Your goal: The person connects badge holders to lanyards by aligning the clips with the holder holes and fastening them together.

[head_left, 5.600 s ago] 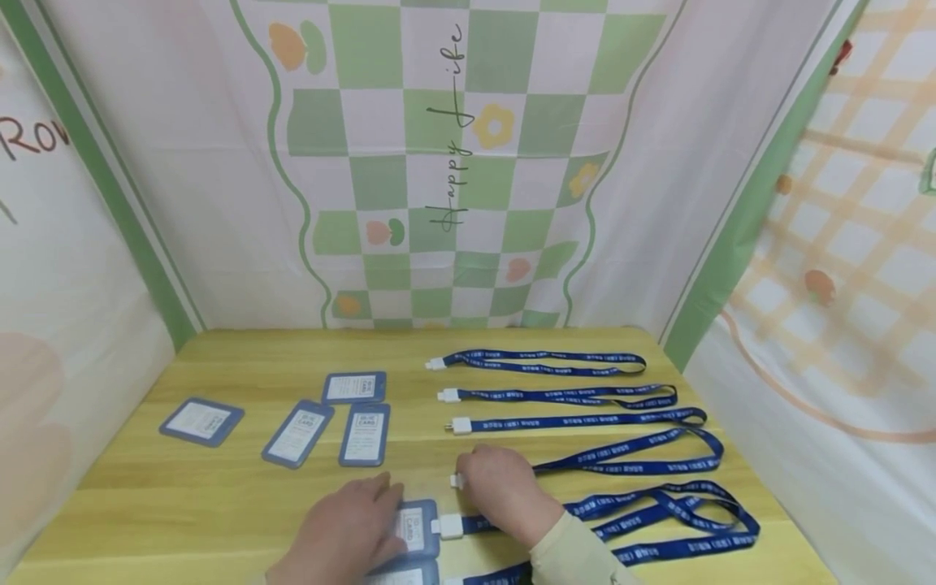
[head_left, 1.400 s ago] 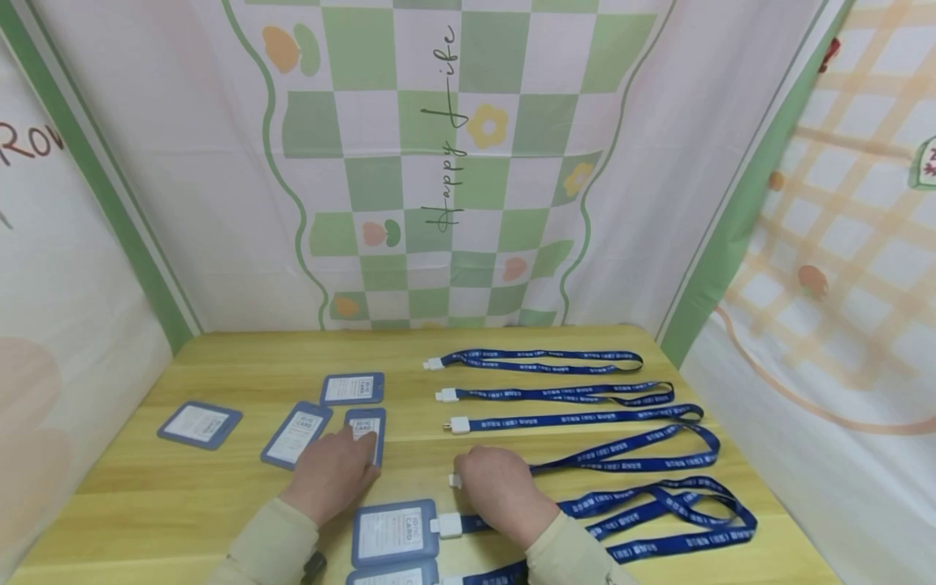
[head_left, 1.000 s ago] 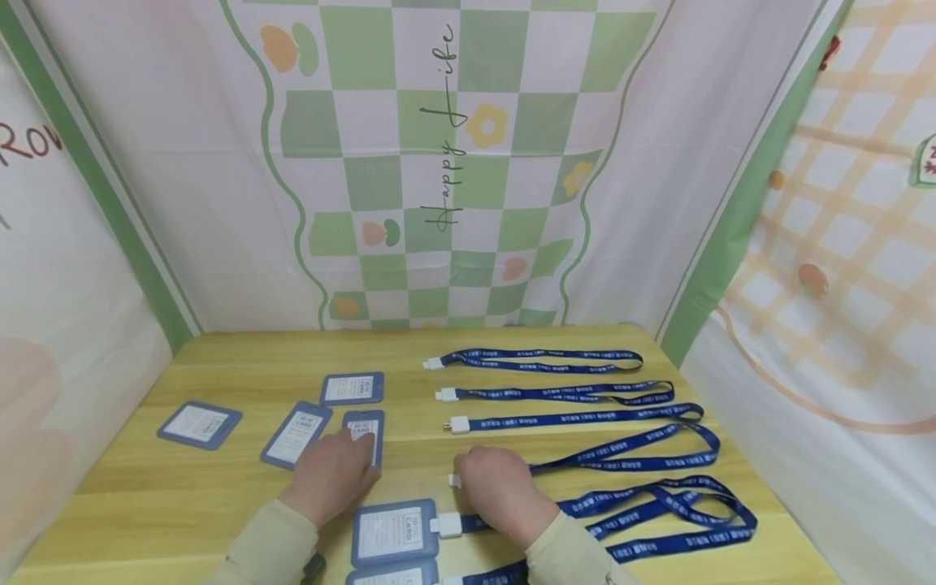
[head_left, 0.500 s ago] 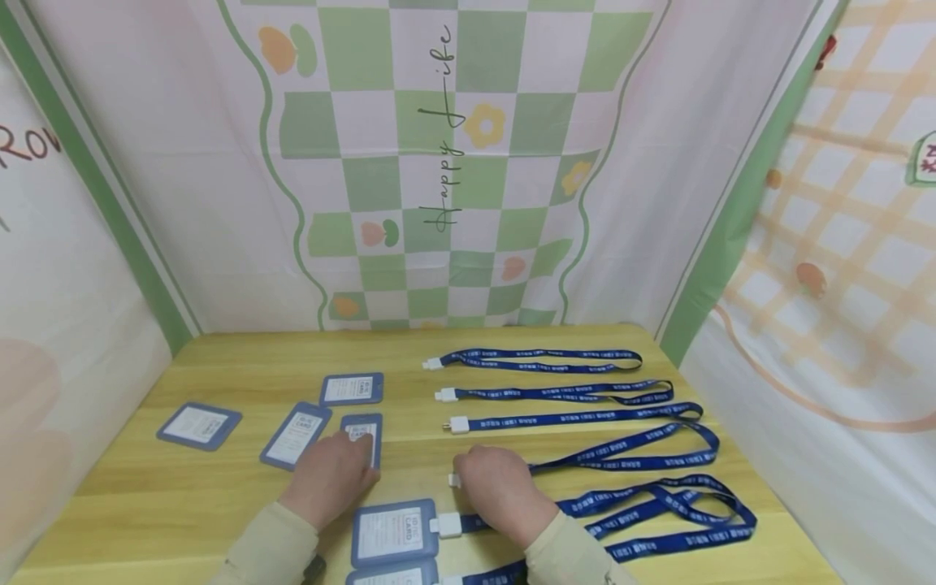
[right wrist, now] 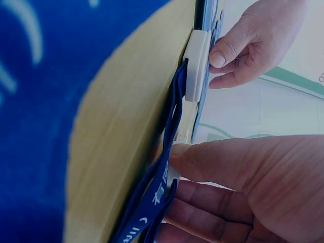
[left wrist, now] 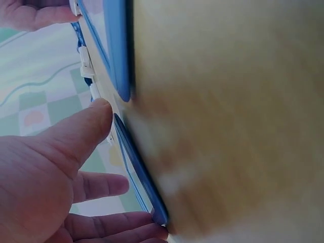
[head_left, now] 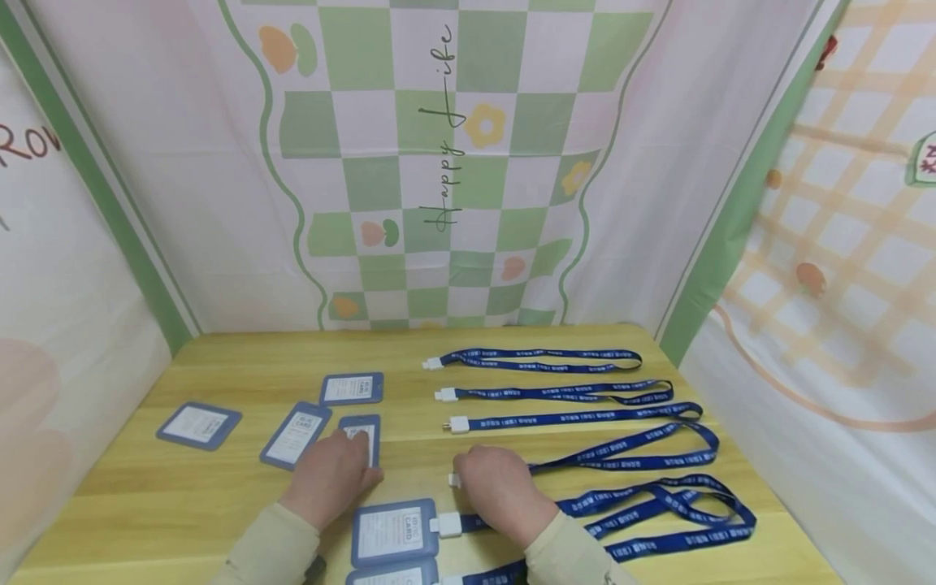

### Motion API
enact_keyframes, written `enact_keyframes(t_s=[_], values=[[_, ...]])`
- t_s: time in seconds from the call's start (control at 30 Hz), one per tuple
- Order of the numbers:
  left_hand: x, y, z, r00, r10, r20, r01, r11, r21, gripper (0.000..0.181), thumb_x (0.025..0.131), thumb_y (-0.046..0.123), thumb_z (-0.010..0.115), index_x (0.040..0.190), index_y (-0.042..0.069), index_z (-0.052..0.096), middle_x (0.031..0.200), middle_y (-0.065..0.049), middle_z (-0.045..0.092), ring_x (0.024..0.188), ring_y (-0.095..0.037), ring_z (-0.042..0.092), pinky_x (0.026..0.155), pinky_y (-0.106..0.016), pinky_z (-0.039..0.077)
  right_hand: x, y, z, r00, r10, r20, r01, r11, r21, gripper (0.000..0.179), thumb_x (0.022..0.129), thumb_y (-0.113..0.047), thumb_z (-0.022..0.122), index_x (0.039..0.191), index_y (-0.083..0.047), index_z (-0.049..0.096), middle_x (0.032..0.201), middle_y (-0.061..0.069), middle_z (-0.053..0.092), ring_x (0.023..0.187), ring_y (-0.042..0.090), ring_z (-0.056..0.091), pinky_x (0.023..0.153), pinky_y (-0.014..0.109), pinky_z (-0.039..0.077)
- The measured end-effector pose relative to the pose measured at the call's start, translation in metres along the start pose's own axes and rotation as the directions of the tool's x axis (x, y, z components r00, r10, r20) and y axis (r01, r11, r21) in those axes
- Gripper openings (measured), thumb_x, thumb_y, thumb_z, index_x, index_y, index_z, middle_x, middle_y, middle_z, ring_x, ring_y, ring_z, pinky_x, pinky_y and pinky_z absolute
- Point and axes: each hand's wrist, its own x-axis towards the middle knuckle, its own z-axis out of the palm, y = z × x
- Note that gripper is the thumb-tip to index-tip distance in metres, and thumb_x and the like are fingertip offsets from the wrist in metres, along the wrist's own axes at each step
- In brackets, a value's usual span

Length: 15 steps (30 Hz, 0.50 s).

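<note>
My left hand [head_left: 332, 475] lies over a blue-framed ID badge holder [head_left: 371, 435], covering its lower left part. In the left wrist view the thumb [left wrist: 96, 124] is by one end of that badge holder [left wrist: 139, 167], and fingertips meet its other end. My right hand [head_left: 500, 491] pinches the white clip [head_left: 455, 480] of a dark blue lanyard [head_left: 629, 459]. Seen from the right wrist, the thumb [right wrist: 195, 157] bears on the clip with fingers behind, and the strap [right wrist: 159, 187] trails off. Nearer me, a badge holder [head_left: 387, 532] is joined to another lanyard's clip [head_left: 449, 526].
Three more badge holders lie at the left and back: one [head_left: 199, 425] at far left, one [head_left: 296, 435] beside my hand, one [head_left: 353, 388] behind. Lanyards [head_left: 548, 392] lie in rows at the right. Another badge holder [head_left: 395, 575] shows at the bottom edge.
My left hand has moved from the joined badge holder to a loose one, which has slid slightly towards me and left. My right hand stays on the same clip.
</note>
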Motion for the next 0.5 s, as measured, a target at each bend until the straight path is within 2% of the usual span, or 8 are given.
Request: enact_keyframes(t_s=[0.2, 0.5], values=[[-0.0005, 0.0004, 0.0008, 1.000, -0.016, 0.004, 0.016, 0.999, 0.029, 0.045, 0.087, 0.041, 0.081, 0.093, -0.002, 0.068, 0.070, -0.011, 0.059, 0.061, -0.022, 0.055, 0.055, -0.040, 0.056, -0.0005, -0.0006, -0.0015, 1.000, 0.003, 0.005, -0.003, 1.000, -0.005, 0.004, 0.093, -0.017, 0.075, 0.095, -0.014, 0.077, 0.071, -0.003, 0.061, 0.058, 0.009, 0.049, 0.055, 0.026, 0.053], [-0.0027, 0.0026, -0.0004, 1.000, -0.026, -0.010, 0.026, 0.999, 0.021, 0.040, 0.085, 0.035, 0.083, 0.093, -0.001, 0.068, 0.072, -0.013, 0.062, 0.063, -0.026, 0.058, 0.054, -0.044, 0.056, 0.0000, -0.0009, -0.0019, 1.000, 0.005, 0.011, -0.005, 1.000, -0.009, 0.004, 0.093, -0.018, 0.076, 0.095, -0.015, 0.076, 0.071, -0.003, 0.061, 0.058, 0.009, 0.049, 0.055, 0.026, 0.053]])
